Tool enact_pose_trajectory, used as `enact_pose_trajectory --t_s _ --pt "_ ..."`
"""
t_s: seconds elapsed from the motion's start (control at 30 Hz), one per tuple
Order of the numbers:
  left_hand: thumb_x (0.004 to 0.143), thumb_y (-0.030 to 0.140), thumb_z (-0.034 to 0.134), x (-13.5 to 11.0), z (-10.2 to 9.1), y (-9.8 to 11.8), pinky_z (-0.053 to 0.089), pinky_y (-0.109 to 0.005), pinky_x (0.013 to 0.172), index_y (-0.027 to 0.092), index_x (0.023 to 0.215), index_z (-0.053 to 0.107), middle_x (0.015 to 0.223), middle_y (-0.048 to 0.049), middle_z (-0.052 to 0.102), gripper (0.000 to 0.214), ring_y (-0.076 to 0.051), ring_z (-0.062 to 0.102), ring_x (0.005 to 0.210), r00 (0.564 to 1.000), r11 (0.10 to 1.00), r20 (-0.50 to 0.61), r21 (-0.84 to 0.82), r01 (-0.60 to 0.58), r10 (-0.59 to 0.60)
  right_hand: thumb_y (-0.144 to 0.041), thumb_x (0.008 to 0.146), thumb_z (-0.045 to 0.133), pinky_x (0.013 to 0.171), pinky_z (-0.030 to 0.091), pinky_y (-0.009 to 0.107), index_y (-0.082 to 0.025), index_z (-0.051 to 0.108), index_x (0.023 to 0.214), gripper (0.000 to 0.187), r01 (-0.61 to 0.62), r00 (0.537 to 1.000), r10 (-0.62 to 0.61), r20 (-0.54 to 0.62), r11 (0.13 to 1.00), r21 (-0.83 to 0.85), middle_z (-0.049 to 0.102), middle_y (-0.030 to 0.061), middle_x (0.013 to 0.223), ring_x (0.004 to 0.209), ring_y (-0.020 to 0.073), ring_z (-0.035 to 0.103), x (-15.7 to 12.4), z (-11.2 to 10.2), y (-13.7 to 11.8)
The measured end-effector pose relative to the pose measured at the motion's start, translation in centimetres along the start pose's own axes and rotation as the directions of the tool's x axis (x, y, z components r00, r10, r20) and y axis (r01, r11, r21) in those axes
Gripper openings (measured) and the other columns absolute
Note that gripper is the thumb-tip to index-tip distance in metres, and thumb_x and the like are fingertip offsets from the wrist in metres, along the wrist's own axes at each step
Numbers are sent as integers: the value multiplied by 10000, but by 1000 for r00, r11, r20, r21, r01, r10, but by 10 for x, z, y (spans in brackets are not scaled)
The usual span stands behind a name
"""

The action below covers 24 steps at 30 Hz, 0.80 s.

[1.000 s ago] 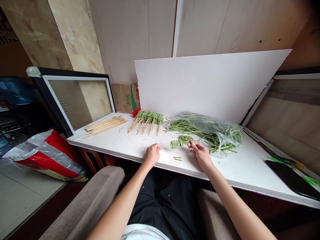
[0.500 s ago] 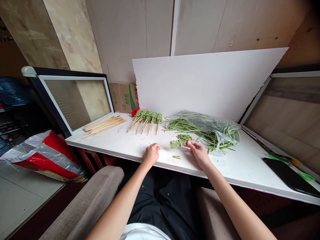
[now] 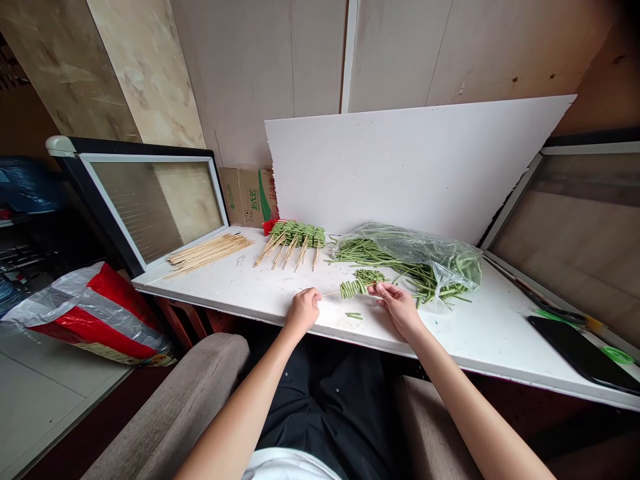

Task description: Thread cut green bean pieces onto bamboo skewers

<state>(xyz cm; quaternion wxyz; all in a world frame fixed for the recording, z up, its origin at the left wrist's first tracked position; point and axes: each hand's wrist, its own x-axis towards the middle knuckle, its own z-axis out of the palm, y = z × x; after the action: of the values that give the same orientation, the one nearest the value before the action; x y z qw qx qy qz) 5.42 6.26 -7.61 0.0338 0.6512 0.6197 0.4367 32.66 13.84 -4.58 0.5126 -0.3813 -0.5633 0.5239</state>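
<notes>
If the skewer (image 3: 331, 293), gripped by the left fingers (image 3: 315, 295), is pushed hard, the right fingers (image 3: 381, 289), closed on its bean pieces (image 3: 353, 287), may be pricked.

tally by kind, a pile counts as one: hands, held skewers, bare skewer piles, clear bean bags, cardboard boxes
Left hand and right hand: 2
Held bean skewer: 1
Bare skewer pile: 1
Clear plastic bag with green beans: 1
Cardboard box: 1
Total: 6

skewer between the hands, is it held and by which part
The left hand grips the skewer by its bare end. The right hand is at the other end, by the threaded bean pieces; its exact hold cannot be told.
</notes>
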Motion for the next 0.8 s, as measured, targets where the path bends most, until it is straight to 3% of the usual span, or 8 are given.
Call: enact_pose_trajectory --t_s 0.27,0.6,0.8 --pt "865 22 524 0 1 -2 515 -273 762 207 865 697 870 -48 736 254 -190 672 812 1000 1000 -6 5 0 0 -650 802 779 815 512 342 -224 800 971 459 48 999 -49 -12 997 -54 803 99 1061 1085 298 698 -1 -2 -2" --pt "823 -21 504 1 2 -5 492 -266 742 204 826 699 826 -38 714 299 -187 651 789 999 999 -3 5 -39 39 -641 766 797 791 501 345 -229 819 848 421 45 998 -48 -34 995 -86 794 90 972 1075 304 675 0 -3 -1" --pt "809 -29 506 1 1 -6 490 -263 739 199 807 700 821 -39 724 300 -184 656 787 999 999 -6 1 -44 44 -603 784 805 784 488 334 -228 822 868 384 71 997 -74 -18 990 -120 787 80 922 986 269 674 -2 -1 -4"
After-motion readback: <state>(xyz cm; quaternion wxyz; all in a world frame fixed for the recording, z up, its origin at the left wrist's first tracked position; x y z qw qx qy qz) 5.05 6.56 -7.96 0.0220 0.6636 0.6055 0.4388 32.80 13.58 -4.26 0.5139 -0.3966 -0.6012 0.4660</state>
